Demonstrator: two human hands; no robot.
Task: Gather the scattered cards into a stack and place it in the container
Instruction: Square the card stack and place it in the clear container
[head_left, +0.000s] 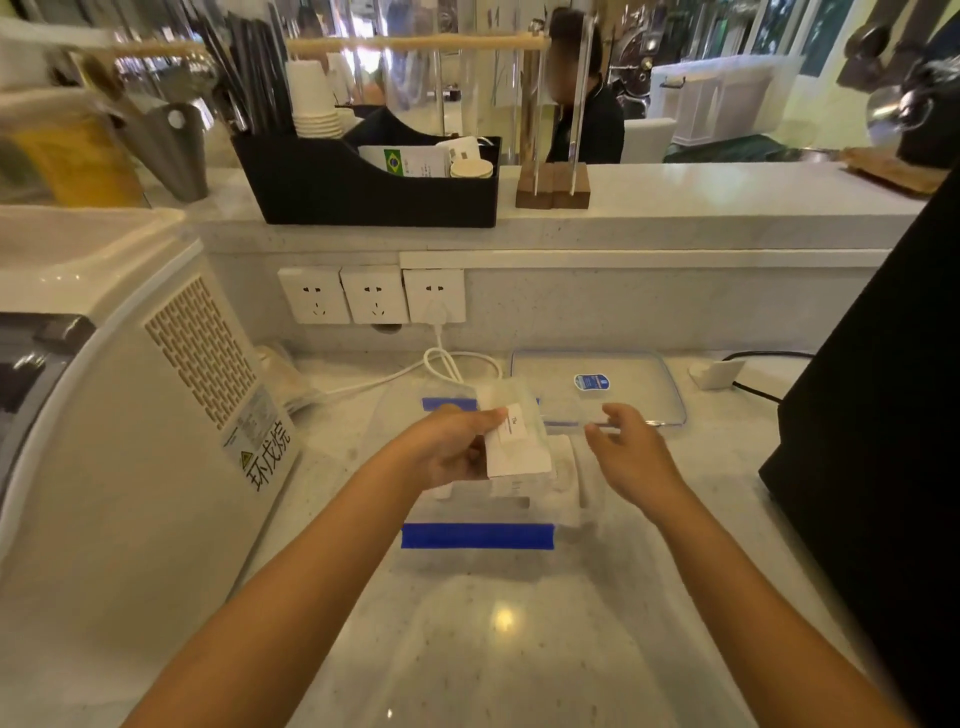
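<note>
The stack of cards sits pinched in the left hand, its fingers clamped on the stack's left edge, long axis running away from the person. It hangs directly over the clear container on the bench. The right hand hovers just right, fingers apart, holding nothing.
</note>
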